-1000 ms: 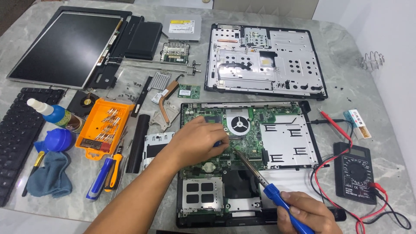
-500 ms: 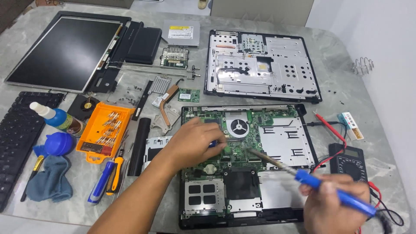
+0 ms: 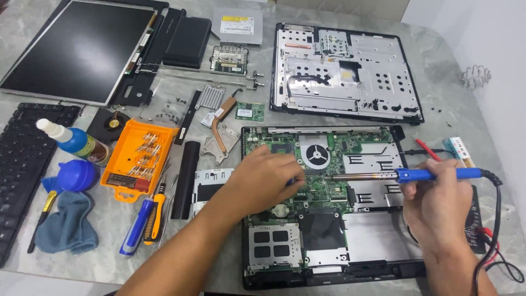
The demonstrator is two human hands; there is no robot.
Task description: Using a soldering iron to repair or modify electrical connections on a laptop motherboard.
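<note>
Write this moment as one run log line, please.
left hand: on laptop motherboard | right hand: holds blue soldering iron, tip over board

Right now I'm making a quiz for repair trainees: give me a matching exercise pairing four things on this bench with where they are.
Things:
1. soldering iron
2. orange screw tray
3. blue cloth
4. laptop screen panel

Places:
A. far left corner of the table
B. in the right hand, lying level over the motherboard
C. near left, beside the keyboard
D. left of the motherboard, next to the spray bottle

Pairs: 1-B, 2-D, 3-C, 4-A
</note>
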